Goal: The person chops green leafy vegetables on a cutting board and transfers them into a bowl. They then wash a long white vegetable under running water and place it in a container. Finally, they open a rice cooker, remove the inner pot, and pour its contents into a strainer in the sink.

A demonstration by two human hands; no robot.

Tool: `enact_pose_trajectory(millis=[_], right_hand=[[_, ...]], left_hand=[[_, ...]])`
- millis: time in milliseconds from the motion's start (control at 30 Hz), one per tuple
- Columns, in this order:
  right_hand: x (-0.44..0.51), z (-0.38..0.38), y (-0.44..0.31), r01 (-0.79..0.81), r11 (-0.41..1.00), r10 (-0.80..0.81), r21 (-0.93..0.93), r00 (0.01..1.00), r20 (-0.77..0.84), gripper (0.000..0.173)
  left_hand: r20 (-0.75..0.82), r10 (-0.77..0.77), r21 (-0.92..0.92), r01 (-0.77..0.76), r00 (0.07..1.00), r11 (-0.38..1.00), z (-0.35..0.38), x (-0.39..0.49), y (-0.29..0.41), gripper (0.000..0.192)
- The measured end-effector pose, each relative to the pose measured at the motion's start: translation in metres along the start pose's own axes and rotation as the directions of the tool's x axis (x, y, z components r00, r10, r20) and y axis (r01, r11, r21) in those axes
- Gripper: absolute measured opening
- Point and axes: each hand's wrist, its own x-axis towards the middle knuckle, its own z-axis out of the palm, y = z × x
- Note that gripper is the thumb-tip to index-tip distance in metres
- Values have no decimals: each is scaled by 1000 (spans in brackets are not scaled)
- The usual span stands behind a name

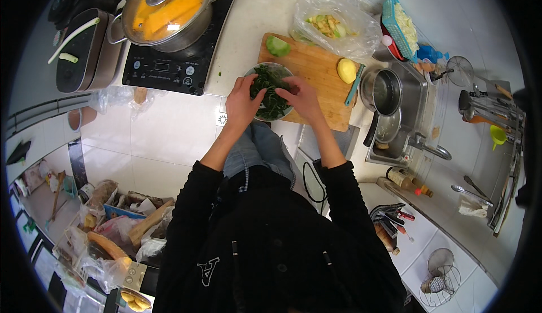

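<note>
A round bowl (283,117) full of dark leafy greens (271,94) stands at the near left edge of a wooden cutting board (315,69). My left hand (244,101) rests on the bowl's left side, its thumb and fingers apart at the greens. On the right side, my right hand (301,97) has its thumb and fingers in the leaves. Whether either hand pinches any leaves cannot be told. A cut green vegetable piece (278,46) lies on the board's far left corner. Towards the board's right lie a peeled yellow potato (347,70) and a teal-handled peeler or knife (355,85).
Left of the board, a lidded steel pot (169,12) with orange pieces stands on a black induction cooker (180,65). A plastic bag of peelings (334,27) lies beyond the board. At the right are a saucepan (382,90) and a steel sink (417,101) with a faucet (430,147).
</note>
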Motion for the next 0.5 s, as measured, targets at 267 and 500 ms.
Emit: enact_pose_trajectory(millis=[267, 500], right_hand=[[0, 3, -8, 52, 999, -51, -7, 998, 19, 41], [26, 8, -32, 226, 911, -223, -344, 974, 50, 31]], left_hand=[[174, 9, 194, -43, 985, 980, -9, -11, -20, 37], [-20, 43, 45, -42, 999, 998, 11, 11, -21, 35]])
